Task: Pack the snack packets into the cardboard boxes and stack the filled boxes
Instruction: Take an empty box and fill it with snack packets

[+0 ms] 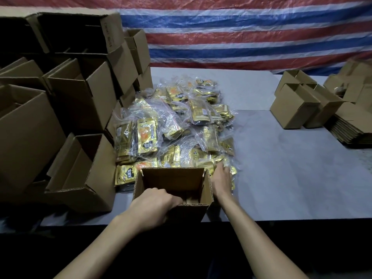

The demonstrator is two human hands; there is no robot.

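Observation:
A small open cardboard box (173, 178) stands at the table's near edge, with nothing visible inside it. My left hand (155, 204) grips its near rim, fingers curled over the edge into the box. Behind it lies a heap of gold snack packets in clear plastic bags (173, 125). My right hand (221, 178) reaches past the box's right side and rests on the packets at the heap's near right corner; its fingertips are hidden among them, so I cannot tell whether it holds one.
Open cardboard boxes are stacked high on the left (60, 97), the closest one (84, 174) tipped on its side. At the far right stand small empty boxes (302, 105) and a pile of flattened cartons (350, 129). A striped tarp (241, 33) hangs behind the grey table (281, 168).

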